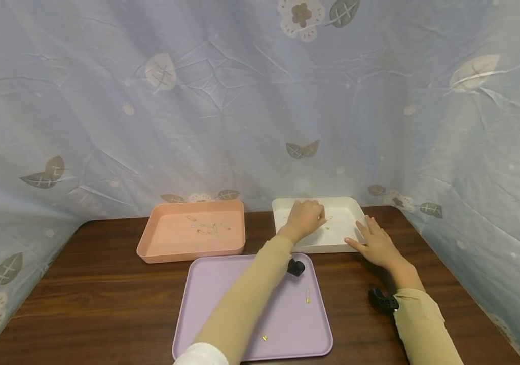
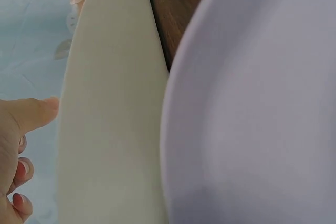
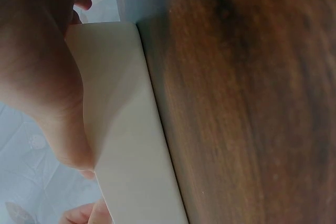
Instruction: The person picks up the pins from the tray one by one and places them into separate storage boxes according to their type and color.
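I see the left hand (image 1: pixel 304 218) inside the shallow white rectangular plastic tray (image 1: pixel 351 203), its grip curled over small gold safety pins (image 1: pixel 327 223) lying just right of the fingertips; whether it pinches one I cannot tell. The right hand (image 1: pixel 376 243), grip released and flat, rests on the tray's right rim, farther from the pins than the left.

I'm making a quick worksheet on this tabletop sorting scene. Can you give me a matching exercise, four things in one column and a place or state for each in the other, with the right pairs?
Things:
1. pink tray
2. purple tray
3. left hand
4. right hand

Places or states:
A. lies flat with fingers spread on the near right corner of the white tray
B. nearest the person, with a left forearm across it
C. far left on the table, with several small pins in it
D. reaches over the inside of the white tray, fingers curled

Pairs: 1-C, 2-B, 3-D, 4-A
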Tool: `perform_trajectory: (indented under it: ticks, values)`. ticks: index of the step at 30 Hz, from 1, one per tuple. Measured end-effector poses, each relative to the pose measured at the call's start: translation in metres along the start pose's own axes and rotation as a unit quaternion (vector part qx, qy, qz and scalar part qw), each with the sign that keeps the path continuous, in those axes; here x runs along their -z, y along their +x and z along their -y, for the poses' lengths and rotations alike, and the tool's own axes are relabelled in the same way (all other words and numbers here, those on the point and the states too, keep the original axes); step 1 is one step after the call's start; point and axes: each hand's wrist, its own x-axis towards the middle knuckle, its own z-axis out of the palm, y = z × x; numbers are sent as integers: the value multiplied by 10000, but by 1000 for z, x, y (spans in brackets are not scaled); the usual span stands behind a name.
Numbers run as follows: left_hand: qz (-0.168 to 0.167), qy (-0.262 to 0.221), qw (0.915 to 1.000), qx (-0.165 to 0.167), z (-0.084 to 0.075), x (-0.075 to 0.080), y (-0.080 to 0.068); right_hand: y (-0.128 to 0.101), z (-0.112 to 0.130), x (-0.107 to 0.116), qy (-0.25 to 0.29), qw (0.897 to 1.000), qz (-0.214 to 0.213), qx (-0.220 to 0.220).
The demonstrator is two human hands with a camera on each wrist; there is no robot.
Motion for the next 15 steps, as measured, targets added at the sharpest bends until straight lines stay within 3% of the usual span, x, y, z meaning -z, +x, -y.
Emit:
perform_trajectory:
  ticks: [15]
  values:
    - [-503,369,9956,-702,6,24,-28,0,3,1,-22,10000,60,-63]
